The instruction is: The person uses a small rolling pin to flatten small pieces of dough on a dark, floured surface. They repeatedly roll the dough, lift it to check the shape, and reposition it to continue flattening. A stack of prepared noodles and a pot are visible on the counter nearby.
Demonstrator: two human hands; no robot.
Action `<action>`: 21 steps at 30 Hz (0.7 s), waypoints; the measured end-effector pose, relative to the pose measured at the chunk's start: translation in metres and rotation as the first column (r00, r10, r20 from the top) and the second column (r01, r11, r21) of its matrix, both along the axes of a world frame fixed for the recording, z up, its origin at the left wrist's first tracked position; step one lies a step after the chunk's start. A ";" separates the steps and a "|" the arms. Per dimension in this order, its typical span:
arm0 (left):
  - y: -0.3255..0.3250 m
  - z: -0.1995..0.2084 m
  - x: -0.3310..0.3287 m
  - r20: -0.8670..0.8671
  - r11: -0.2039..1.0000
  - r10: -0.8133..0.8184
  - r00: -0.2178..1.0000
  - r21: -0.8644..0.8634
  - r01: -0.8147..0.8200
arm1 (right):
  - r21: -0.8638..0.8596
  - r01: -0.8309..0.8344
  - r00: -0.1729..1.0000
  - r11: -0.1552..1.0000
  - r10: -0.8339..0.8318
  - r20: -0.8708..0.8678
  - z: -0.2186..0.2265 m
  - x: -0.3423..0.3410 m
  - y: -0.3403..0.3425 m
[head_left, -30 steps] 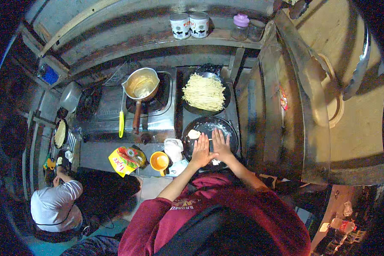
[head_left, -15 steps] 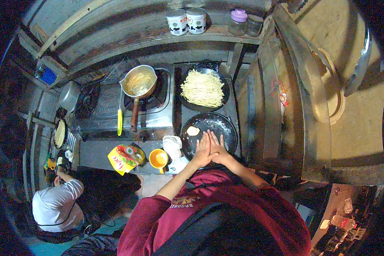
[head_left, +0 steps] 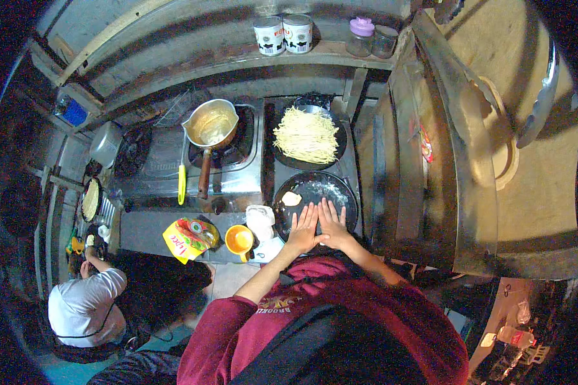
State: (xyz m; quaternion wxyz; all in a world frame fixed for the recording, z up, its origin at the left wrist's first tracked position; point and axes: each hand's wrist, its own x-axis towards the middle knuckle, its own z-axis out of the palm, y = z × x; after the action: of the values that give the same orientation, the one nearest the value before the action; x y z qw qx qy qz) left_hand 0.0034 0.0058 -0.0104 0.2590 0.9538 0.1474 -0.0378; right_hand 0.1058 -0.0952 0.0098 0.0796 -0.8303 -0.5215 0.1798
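Observation:
My left hand (head_left: 306,230) and my right hand (head_left: 335,229) lie side by side, palms down, over the near part of a round black pan (head_left: 307,182). The fingers of both are stretched out and spread, and the thumbs meet. Whatever may be under the palms is hidden. A small pale lump of dough (head_left: 291,199) sits on the pan just beyond my left fingertips. White flour (head_left: 331,191) dusts the pan's far right. Behind it, a heap of thin pale noodle-like strips (head_left: 306,136) covers a second dark round pan.
Left of the pan stand a white bag (head_left: 260,221), an orange cup (head_left: 239,239) and a yellow packet (head_left: 191,239). A saucepan (head_left: 210,123) rests on the gas stove (head_left: 157,181). A seated person (head_left: 87,305) works at lower left. Cans (head_left: 284,34) line the back shelf.
My hands have gone from pressed together, one against the other, to spread flat side by side. The dough lump has stayed in place.

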 end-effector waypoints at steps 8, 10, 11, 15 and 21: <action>0.010 -0.002 0.017 0.166 0.990 0.058 0.984 0.119 -0.079 | 0.179 0.088 0.994 0.980 -0.098 0.043 -0.006 0.020 0.012; 0.012 -0.004 0.019 0.259 0.983 0.121 0.958 0.105 -0.153 | 0.275 0.130 0.990 0.953 -0.141 0.024 -0.002 0.021 0.008; 0.011 -0.001 0.021 0.258 0.977 0.140 0.956 0.119 -0.175 | 0.318 0.141 0.987 0.937 -0.159 0.031 -0.004 0.023 0.005; 0.011 0.009 0.028 0.399 0.943 0.189 0.897 0.183 -0.280 | 0.480 0.168 0.972 0.861 -0.226 0.065 -0.013 0.028 0.007; 0.012 0.010 0.022 0.383 0.925 0.258 0.887 0.168 -0.341 | 0.462 0.116 0.979 0.879 -0.179 0.095 -0.009 0.023 0.010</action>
State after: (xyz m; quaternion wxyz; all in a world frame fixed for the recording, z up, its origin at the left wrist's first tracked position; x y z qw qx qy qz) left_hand 0.0257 0.0178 -0.0008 0.1716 0.9338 0.2480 0.1924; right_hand 0.1292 -0.0854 0.0005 0.2496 -0.8362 -0.4883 -0.0102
